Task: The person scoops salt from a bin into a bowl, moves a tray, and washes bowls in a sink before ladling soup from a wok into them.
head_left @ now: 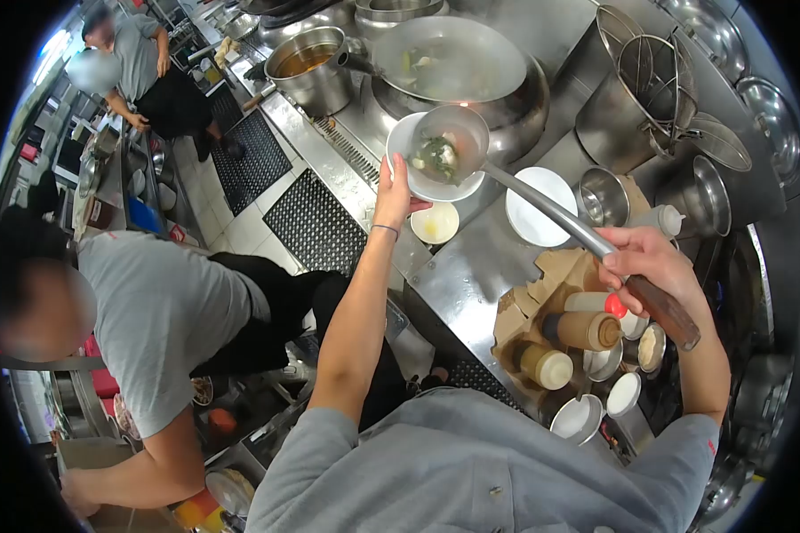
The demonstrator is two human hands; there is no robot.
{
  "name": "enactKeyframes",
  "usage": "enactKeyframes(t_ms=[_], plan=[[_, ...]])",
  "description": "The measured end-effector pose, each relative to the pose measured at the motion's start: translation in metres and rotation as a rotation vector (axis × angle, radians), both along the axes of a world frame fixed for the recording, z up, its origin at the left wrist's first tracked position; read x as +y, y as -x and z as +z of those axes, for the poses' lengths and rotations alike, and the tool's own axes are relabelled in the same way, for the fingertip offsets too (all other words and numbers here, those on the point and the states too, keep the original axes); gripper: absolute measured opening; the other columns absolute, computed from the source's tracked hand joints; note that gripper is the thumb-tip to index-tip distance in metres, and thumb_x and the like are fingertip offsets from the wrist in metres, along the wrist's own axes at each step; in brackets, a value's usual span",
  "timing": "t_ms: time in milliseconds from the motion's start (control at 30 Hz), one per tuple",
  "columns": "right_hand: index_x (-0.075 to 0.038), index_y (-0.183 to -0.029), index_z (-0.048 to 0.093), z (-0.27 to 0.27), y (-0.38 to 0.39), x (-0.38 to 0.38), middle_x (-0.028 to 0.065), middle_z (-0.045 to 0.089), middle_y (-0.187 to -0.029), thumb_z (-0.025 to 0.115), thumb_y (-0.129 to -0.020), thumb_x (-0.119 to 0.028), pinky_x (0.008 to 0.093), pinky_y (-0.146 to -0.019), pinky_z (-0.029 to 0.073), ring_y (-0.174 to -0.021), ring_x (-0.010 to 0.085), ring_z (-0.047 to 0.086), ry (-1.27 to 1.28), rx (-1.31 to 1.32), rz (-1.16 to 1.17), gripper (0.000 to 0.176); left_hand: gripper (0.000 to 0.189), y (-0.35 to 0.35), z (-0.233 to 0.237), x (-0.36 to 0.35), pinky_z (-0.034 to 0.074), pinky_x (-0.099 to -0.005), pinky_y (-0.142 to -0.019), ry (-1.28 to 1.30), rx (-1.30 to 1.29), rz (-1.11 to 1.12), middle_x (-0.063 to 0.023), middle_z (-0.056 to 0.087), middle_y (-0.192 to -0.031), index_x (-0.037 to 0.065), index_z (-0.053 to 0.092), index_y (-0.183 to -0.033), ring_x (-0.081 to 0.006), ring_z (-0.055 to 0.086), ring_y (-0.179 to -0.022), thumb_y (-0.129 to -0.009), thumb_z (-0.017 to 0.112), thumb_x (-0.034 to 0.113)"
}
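Observation:
My left hand [393,194] is closed on the rim of a white bowl [402,140], holding it up beside the stove. Over that bowl sits the round scoop of a long-handled ladle [542,206], with broth, green leaves and pale pieces in it. My right hand [646,259] is wrapped round the ladle's handle, near its brown wooden end. Just beyond the bowl, a steaming wok [493,67] holds cloudy liquid with some greens. The ladle's scoop hides most of the bowl's inside.
A small bowl of yellow liquid [435,224] and a white bowl [540,213] stand on the steel counter. Nearby are a pot of brown broth [309,67], a strainer pot [618,124] and a cardboard box of bottles [524,306]. One person [169,311] bends close on my left; others stand farther back.

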State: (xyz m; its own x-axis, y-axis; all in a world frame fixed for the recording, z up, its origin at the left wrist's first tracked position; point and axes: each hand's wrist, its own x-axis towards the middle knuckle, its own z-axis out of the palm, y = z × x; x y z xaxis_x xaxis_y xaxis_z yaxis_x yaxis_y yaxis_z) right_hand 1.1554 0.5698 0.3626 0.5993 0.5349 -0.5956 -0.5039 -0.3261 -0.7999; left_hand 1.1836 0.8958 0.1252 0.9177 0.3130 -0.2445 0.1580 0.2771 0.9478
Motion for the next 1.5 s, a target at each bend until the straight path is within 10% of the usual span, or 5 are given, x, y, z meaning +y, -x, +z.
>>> enactKeyframes(t_ms=[600,900,1500], plan=[[-0.001,-0.137,0.047,0.001,0.062,-0.036,0.0012,0.059,-0.093,0.059,-0.078,0.005,0.0198,-0.071,0.042,-0.08,0.0058,0.05,0.423,-0.529,0.098,0.061,0.066,0.055,-0.018,-0.02,0.061,-0.0326,-0.066,0.144,0.002,-0.036,-0.0153,0.054,-0.128,0.013,0.024,-0.145,-0.0271,0.068,-0.091,-0.098,0.025,0.059],[0.007,-0.135,0.046,0.019,0.057,-0.041,0.0006,0.055,-0.074,0.063,-0.076,-0.002,0.0175,-0.037,0.034,-0.043,0.0039,0.046,0.015,-0.266,-0.207,0.061,0.062,0.064,-0.016,-0.024,0.061,-0.0325,-0.066,0.112,-0.042,-0.007,-0.0166,0.057,-0.124,0.008,0.029,-0.142,-0.0242,0.068,-0.092,-0.1,0.023,0.054],[0.003,-0.137,0.045,-0.077,-0.15,0.055,0.0015,0.056,-0.07,0.061,-0.079,0.001,0.0259,-0.043,0.039,-0.046,0.0078,0.048,0.27,-0.699,0.074,0.06,0.051,0.095,-0.097,-0.084,0.058,-0.0292,-0.055,0.019,0.142,-0.138,-0.0151,0.06,-0.11,0.008,0.036,-0.142,-0.0171,0.065,-0.08,-0.102,0.034,0.04]])
